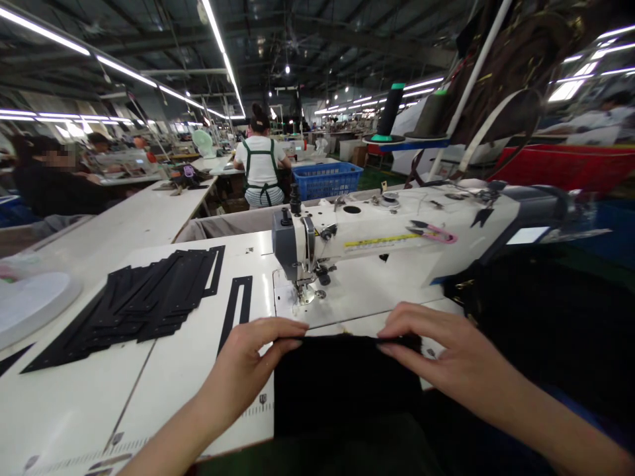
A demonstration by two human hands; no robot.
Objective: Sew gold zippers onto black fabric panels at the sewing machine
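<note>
A piece of black fabric [347,383] stretches between my two hands at the front edge of the sewing table [188,403]. My left hand [260,350] pinches its upper edge at the left, thumb below and fingers on top. At the right, my right hand [426,344] pinches the same edge. The fabric hangs down toward my lap, and its lower part fades into dark. Just beyond the edge stands a white sewing machine [387,231], its presser foot [305,294] apart from the fabric. One black slotted strip [235,307] lies on the table beyond my left hand.
A pile of black slotted pieces [149,294] lies at the left, beside a white round object [32,307]. Pink-handled snips [434,231] rest on the machine. Thread cones [389,112] stand behind it. A blue basket [327,180] and a co-worker [260,162] are farther back.
</note>
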